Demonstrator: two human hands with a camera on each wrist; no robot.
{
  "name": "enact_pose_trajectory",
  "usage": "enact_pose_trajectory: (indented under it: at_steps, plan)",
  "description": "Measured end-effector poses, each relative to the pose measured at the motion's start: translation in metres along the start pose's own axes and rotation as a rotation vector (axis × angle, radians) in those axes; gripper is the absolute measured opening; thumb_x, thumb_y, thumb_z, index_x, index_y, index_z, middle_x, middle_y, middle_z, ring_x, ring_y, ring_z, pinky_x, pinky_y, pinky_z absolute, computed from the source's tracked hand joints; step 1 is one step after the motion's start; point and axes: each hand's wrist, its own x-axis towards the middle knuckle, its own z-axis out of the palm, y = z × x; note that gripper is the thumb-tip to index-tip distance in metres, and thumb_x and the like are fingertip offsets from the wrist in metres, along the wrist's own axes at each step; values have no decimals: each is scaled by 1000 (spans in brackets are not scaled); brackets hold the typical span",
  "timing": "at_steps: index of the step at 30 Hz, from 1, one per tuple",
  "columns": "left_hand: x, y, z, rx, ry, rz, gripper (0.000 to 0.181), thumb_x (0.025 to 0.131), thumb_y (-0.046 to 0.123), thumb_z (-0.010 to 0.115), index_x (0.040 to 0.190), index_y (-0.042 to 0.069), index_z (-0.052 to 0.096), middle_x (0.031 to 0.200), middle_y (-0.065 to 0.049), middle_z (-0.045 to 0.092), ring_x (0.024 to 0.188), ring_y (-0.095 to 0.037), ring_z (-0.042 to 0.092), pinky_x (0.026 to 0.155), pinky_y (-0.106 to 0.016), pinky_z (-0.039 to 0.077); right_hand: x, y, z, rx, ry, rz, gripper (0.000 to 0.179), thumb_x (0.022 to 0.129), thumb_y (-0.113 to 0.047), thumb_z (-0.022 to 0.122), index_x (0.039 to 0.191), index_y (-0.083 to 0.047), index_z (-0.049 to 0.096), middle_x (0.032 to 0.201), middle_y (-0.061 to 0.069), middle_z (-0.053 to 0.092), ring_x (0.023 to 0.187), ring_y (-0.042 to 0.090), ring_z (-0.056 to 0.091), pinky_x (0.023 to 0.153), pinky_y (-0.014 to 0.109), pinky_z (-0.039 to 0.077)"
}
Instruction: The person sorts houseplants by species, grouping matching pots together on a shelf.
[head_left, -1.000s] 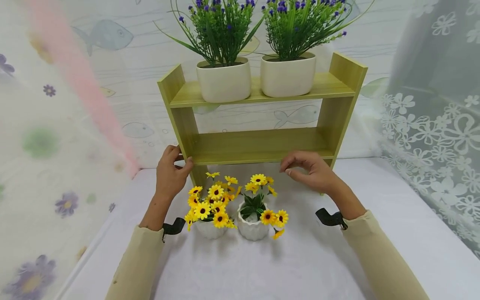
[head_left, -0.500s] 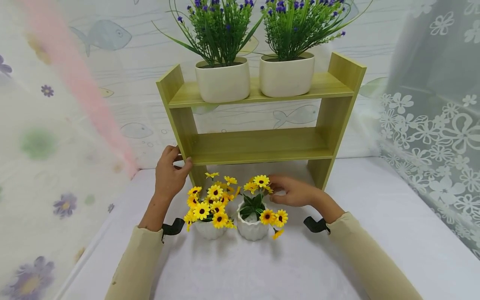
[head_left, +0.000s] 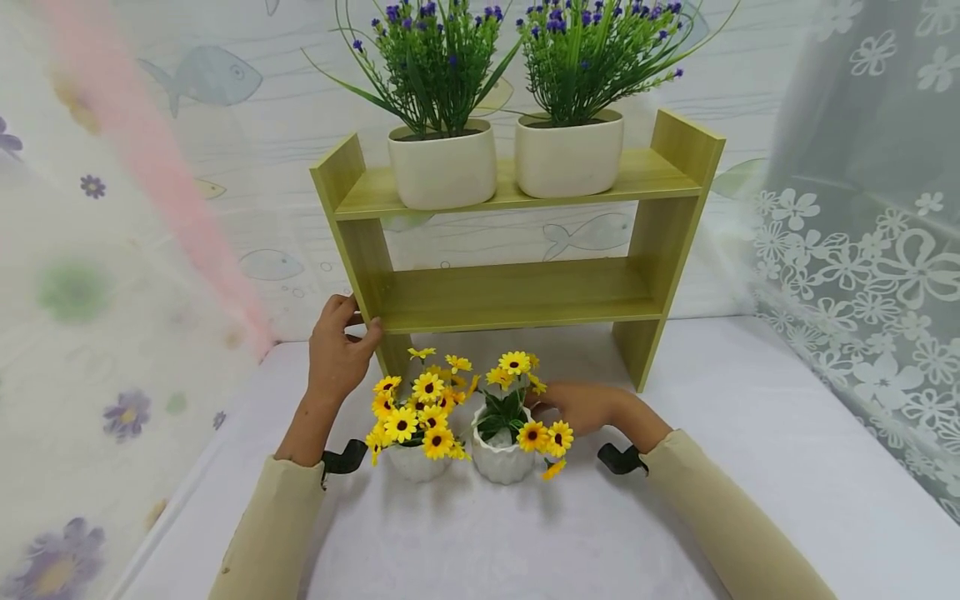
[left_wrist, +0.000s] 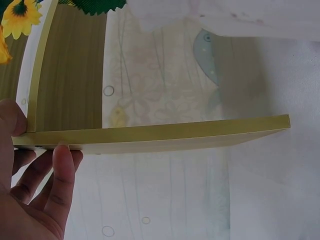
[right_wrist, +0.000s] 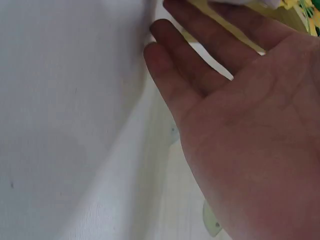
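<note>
My left hand grips the left side panel of a small wooden shelf. In the left wrist view its thumb and fingers lie on opposite faces of that panel. My right hand is low on the table, at the right of a white pot of yellow artificial flowers; the flowers cover its fingertips. The right wrist view has its palm facing the camera with fingers fairly straight, tips near a pale edge at the top. Left of that pot stands another white pot of yellow flowers.
Two cream planters, left and right, with purple-flowered plants stand on the shelf's top board. A fish-patterned cloth hangs behind, and a lace curtain at the right. White cloth covers the table.
My right hand has come down and left from in front of the shelf's middle board to beside the right yellow-flower pot. The left hand keeps its grip on the panel.
</note>
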Motion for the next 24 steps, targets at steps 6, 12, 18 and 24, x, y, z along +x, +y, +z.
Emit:
enact_pose_trajectory:
  at_steps: [6, 12, 18, 24]
  plan:
    - [0, 1, 0, -2, 1, -3, 42, 102, 17, 65, 141, 2, 66, 117, -14, 59, 114, -33, 72, 72, -6, 48, 6, 1, 8, -13, 0, -79, 74, 90, -36, 84, 148, -1, 54, 145, 8, 61, 134, 27, 58, 117, 51, 45]
    - [2, 2, -1, -3, 13, 10, 42, 101, 17, 65, 140, 2, 66, 117, -14, 59, 113, -34, 72, 71, -7, 48, 13, -3, 14, 41, 29, -102, 83, 87, -40, 87, 153, -7, 48, 147, 1, 58, 135, 19, 55, 118, 44, 45]
    - [3, 2, -1, -5, 9, 6, 42, 102, 17, 65, 140, 1, 66, 117, -14, 59, 114, -34, 72, 72, -6, 48, 15, -7, 16, 101, 87, -102, 82, 84, -42, 89, 149, -7, 53, 140, -1, 62, 128, 16, 60, 113, 40, 48]
    - [1, 1, -1, -6, 4, 3, 41, 101, 17, 65, 139, 0, 66, 116, -15, 59, 113, -34, 72, 72, -6, 48, 16, -6, 21, 162, 135, -176, 83, 82, -35, 93, 150, -8, 55, 144, 0, 65, 131, 16, 62, 115, 40, 48]
